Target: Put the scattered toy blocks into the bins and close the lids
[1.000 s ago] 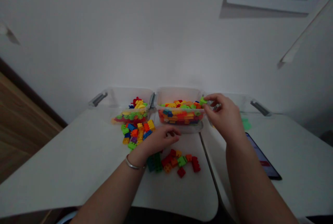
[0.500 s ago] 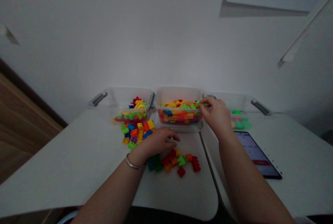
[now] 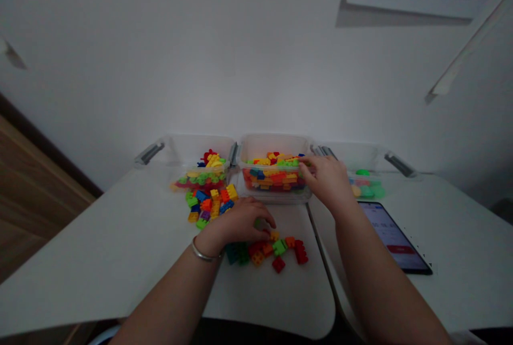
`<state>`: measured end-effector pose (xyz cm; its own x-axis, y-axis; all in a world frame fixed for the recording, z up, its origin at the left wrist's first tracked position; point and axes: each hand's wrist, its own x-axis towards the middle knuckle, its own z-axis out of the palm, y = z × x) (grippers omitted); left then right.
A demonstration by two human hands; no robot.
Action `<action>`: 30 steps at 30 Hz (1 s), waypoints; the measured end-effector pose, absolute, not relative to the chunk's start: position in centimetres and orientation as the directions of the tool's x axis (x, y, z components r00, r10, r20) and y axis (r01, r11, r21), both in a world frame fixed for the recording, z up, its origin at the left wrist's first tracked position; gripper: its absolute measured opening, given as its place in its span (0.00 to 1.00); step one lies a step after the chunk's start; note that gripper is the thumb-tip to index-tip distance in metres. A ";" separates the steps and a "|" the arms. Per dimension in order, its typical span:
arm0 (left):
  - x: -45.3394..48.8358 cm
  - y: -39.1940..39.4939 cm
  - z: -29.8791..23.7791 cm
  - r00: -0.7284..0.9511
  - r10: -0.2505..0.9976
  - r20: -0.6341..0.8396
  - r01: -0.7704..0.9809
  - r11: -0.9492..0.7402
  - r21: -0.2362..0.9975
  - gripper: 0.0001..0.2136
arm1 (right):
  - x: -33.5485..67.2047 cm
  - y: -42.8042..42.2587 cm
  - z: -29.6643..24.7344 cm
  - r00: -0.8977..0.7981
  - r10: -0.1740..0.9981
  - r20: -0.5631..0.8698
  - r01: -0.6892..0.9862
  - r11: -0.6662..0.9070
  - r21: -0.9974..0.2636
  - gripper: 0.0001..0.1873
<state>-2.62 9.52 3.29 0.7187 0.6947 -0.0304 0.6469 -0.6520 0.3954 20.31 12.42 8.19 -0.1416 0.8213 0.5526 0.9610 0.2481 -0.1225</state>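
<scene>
My left hand [image 3: 246,220] hovers low over the loose toy bricks, with its fingers curved and the thumb held apart. A bit of green shows in the hollow of this hand; whether it is held or lies beneath, I cannot tell. Below the fingertips is a red brick [image 3: 256,249], beside a light green brick [image 3: 279,247] and a yellow brick [image 3: 274,235]. My right hand [image 3: 326,179] is at the right end of the middle clear plastic box [image 3: 276,142], its fingers bent together over the rim, close to green bricks [image 3: 288,163]. Its grip is partly hidden.
A second clear box [image 3: 188,147] with colourful pieces stands left, before it a pile of bricks [image 3: 214,203]. On the right are another clear box [image 3: 352,153] with green pieces and a phone [image 3: 396,238]. A seam [image 3: 318,243] runs across the white tabletop; behind rises a wall.
My right hand has shifted slightly left along the box rim. The left hand's thumb and fingertips have come down closer to the red and yellow bricks, and green now shows inside its curl.
</scene>
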 end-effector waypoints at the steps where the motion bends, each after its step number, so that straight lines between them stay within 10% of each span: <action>1: -2.6 9.5 3.2 0.719 0.694 -0.035 0.650 -0.654 0.387 0.11 | 20.3 12.3 8.3 -0.144 0.817 0.558 0.957 0.260 -0.132 0.18; 11: -2.3 9.5 2.2 0.723 0.690 0.005 0.645 -0.679 0.350 0.09 | 19.0 10.0 9.8 -0.279 0.740 0.611 0.851 0.486 -0.200 0.15; 30: -1.4 9.0 2.2 0.620 0.782 0.060 0.761 -0.618 0.197 0.07 | 17.2 9.5 7.2 -0.500 0.860 -0.104 0.866 0.494 -0.080 0.05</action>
